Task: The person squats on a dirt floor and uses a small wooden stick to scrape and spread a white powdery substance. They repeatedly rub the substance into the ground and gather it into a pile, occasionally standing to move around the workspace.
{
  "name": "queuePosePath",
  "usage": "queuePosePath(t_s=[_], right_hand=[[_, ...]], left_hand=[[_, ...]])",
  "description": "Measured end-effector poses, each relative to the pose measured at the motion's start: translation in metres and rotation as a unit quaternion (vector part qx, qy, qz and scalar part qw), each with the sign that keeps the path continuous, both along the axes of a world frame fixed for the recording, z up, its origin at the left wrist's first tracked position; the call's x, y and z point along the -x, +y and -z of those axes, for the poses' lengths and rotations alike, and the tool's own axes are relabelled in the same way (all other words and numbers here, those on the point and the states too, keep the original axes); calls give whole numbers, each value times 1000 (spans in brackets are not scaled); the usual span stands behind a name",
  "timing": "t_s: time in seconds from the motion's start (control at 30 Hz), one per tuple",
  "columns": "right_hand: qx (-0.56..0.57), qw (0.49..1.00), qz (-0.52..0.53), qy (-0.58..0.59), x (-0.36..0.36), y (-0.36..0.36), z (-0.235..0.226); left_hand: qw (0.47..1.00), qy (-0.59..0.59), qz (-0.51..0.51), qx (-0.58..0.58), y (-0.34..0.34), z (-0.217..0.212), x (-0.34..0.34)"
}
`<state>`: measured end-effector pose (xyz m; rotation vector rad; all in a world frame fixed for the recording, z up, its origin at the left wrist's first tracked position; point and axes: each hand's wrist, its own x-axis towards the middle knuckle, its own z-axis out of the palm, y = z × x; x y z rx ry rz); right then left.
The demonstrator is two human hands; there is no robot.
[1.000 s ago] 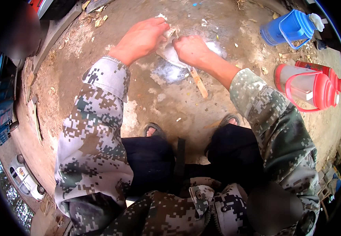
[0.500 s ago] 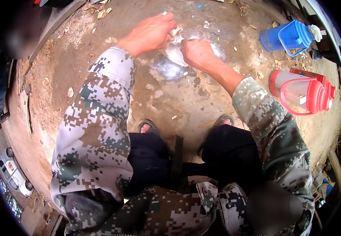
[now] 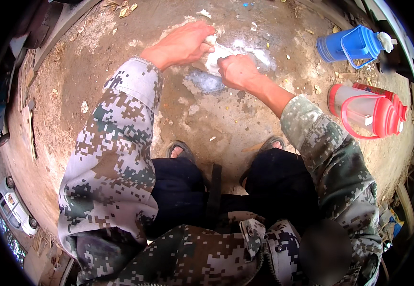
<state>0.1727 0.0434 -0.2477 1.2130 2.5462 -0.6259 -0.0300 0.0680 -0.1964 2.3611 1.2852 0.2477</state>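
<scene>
Both my hands are out in front of me above the dirt floor, close together. My left hand (image 3: 183, 44) has its fingers curled in, with the thumb pressed toward them. My right hand (image 3: 238, 71) is a fist, thumb uppermost, a little nearer to me. Between them shows a bright white, soft-looking thing (image 3: 213, 60); glare blurs its edges, and its kind cannot be made out. My fingers hide whatever each hand grips. A bluish-white patch (image 3: 207, 82) marks the ground under my hands.
To the right a blue thermos flask (image 3: 345, 45) lies tilted in the view, beside a red-and-white flask (image 3: 359, 112) and a darker red one (image 3: 392, 99). My sandalled feet (image 3: 181, 150) stand below. A white car (image 3: 17, 209) shows far left.
My left hand has dropped slightly toward me, and its fingers have turned downward. The right hand has come a little nearer too. The pale piece between the fingertips no longer shows clearly.
</scene>
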Motion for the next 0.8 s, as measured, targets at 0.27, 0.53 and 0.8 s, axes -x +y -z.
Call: queuePosePath(t_s=[0.27, 0.53, 0.8], right_hand=[[5, 980, 135, 146, -28, 2, -5], [89, 959, 208, 170, -39, 16, -20], [82, 963, 219, 132, -54, 16, -33]], left_hand=[[996, 2, -24, 90, 6, 5, 1], [993, 12, -34, 110, 4, 3, 4], [991, 26, -57, 123, 5, 6, 2]])
